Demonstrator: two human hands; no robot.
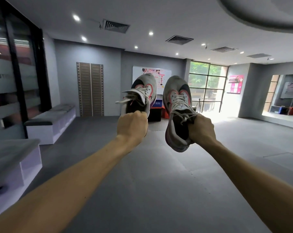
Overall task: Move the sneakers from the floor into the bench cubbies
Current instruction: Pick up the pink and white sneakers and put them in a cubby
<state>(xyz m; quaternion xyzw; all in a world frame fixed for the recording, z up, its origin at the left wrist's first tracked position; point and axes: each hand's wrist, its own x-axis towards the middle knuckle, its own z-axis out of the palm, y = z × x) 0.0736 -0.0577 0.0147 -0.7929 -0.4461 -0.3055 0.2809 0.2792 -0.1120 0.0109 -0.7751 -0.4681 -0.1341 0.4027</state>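
Observation:
Both arms are stretched out in front of me at chest height. My left hand grips the heel of a white sneaker with pink and black trim, its toe pointing away and up. My right hand grips the collar and laces of the matching sneaker, which also points away. Both shoes are in the air, side by side and a little apart. A white bench with a grey cushion stands at the near left, with cubby openings in its front. A second such bench stands further along the left wall.
Grey mat floor stretches ahead. A glass partition runs behind the benches. Dark and red boxes sit against the far wall under a whiteboard. A bright window is at the back right, a wall mirror at far right.

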